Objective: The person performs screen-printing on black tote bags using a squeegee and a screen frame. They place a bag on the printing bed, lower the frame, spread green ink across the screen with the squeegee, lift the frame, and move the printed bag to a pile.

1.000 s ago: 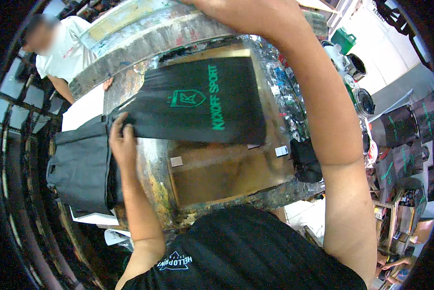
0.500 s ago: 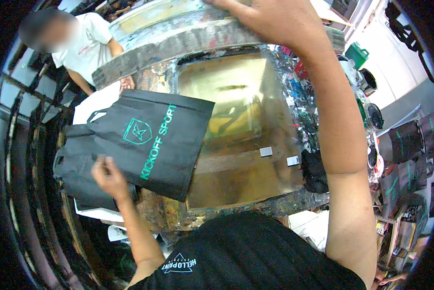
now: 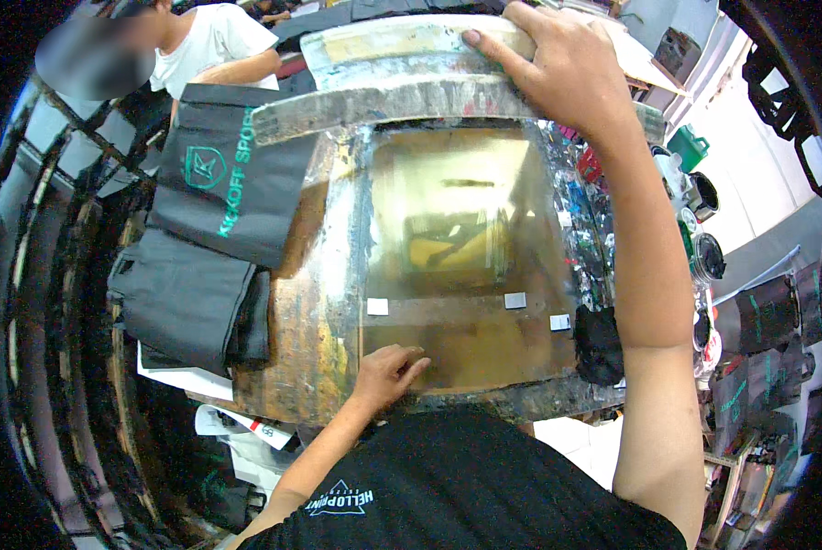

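My right hand (image 3: 571, 69) grips the top edge of a raised screen-printing frame (image 3: 374, 101), fingers curled over it. My left hand (image 3: 391, 376) hovers at the near edge of the shiny brown printing board (image 3: 457, 353), with loosely bent fingers, thumb apart and nothing visible in it. Three small white tabs lie on the board, one being a tab (image 3: 378, 307) at its left. Left of the board is a black bag with green print (image 3: 232, 174), close to a co-worker's arm (image 3: 237, 69); the co-worker's hand is hidden. Folded black bags (image 3: 186, 298) are stacked below it.
Dark slatted racks (image 3: 58, 367) stand along the left. Beyond the board's right side are a black cloth (image 3: 600, 344), open ink tubs (image 3: 707, 255) and a green jug (image 3: 688, 145). More printed black bags (image 3: 764, 307) lie at the far right.
The printed bag has moved off the board, up and left toward the co-worker. My left hand has left the bags and come right to the board's near edge. My right hand stays on the frame.
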Action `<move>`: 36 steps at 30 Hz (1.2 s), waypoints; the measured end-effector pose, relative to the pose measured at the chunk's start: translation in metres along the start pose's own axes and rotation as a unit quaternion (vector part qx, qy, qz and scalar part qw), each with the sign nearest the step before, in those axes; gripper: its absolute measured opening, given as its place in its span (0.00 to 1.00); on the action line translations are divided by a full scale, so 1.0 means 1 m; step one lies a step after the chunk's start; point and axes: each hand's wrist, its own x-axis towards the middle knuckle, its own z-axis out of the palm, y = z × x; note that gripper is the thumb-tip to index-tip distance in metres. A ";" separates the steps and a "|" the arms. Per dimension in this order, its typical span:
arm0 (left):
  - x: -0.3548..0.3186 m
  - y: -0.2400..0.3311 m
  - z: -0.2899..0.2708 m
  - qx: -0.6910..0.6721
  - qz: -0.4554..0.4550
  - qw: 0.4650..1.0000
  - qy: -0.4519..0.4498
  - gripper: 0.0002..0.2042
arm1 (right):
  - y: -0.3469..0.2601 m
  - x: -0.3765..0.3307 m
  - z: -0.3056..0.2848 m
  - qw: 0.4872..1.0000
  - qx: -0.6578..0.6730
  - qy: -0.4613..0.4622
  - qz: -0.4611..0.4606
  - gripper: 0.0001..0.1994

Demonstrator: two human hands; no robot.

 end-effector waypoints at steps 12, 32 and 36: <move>0.014 -0.022 -0.039 0.161 0.045 0.979 0.115 0.12 | -0.013 0.000 -0.012 0.998 -0.011 -0.037 0.040 0.29; 0.002 -0.143 -0.182 0.501 -0.449 0.727 0.136 0.34 | -0.013 0.028 -0.016 0.996 0.013 -0.063 0.069 0.26; 0.009 -0.139 -0.188 0.463 -0.433 0.767 0.093 0.24 | -0.013 0.024 -0.014 0.996 0.024 -0.047 0.065 0.26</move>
